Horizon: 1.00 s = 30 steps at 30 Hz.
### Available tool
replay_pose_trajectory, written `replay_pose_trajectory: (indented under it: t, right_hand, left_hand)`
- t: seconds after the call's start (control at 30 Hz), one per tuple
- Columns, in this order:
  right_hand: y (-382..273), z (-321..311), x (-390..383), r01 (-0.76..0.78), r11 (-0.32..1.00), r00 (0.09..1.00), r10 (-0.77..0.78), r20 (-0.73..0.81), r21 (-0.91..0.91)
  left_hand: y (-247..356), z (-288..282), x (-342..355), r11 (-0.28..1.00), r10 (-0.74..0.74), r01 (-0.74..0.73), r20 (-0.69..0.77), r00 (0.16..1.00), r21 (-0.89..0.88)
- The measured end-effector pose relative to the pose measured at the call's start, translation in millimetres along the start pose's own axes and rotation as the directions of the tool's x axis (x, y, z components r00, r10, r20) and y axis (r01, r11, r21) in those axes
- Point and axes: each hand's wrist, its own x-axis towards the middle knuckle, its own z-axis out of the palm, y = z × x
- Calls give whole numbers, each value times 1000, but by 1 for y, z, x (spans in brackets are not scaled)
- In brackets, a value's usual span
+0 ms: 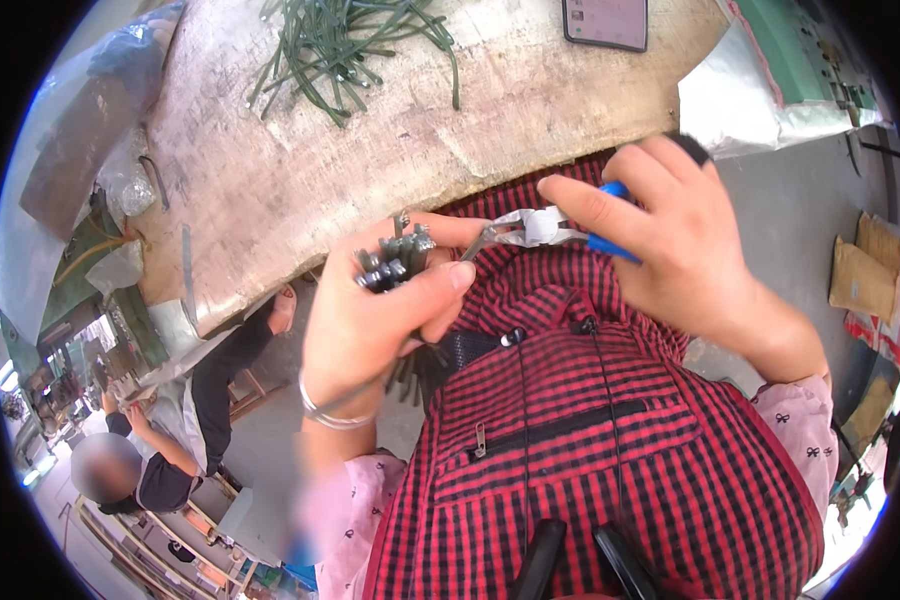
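My left hand (355,325) is closed round a bundle of dark green wires (398,258), whose cut ends stick up past the fingers while their tails hang below the palm. Between its thumb and forefinger one wire end points out to the right. My right hand (685,240) grips a pair of pliers (542,228) by the blue handles. White wrapping covers part of the tool near the pivot. Its jaws meet that single wire end at my left fingertips; whether they are clamped on it I cannot tell. Both hands are above my red checked apron (580,440).
On the worn worktable (370,170) ahead lies a loose pile of green wires (345,50). A phone (607,22) rests near its far edge. Clear plastic sheeting (90,130) covers the left side. Another person (160,475) works at the lower left. Brown packages (867,265) stand at the right.
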Motion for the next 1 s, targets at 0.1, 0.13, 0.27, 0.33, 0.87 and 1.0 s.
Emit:
replay_pose_trajectory:
  t: [0.1,0.13,0.27,0.33,0.87,1.0]
  right_hand:
    - [29,3,3,261,965,962,-263,-71,-34]
    - [30,2,3,295,954,950,-299,-87,-56]
    - [35,-6,9,384,913,910,-400,-109,-140]
    - [34,-12,13,417,891,896,-436,-82,-182]
    - [32,-26,13,394,876,908,-417,-28,-278]
    - [40,-27,20,471,846,867,-497,-49,-251]
  left_hand:
    - [4,-8,9,992,-127,120,204,971,49]
    - [3,-10,9,988,-152,151,236,960,21]
    - [2,-13,11,981,-191,196,267,945,8]
    - [3,-11,9,981,-194,188,232,953,47]
    - [11,9,5,986,-155,144,134,979,89]
    - [14,12,6,977,-171,149,135,976,155]
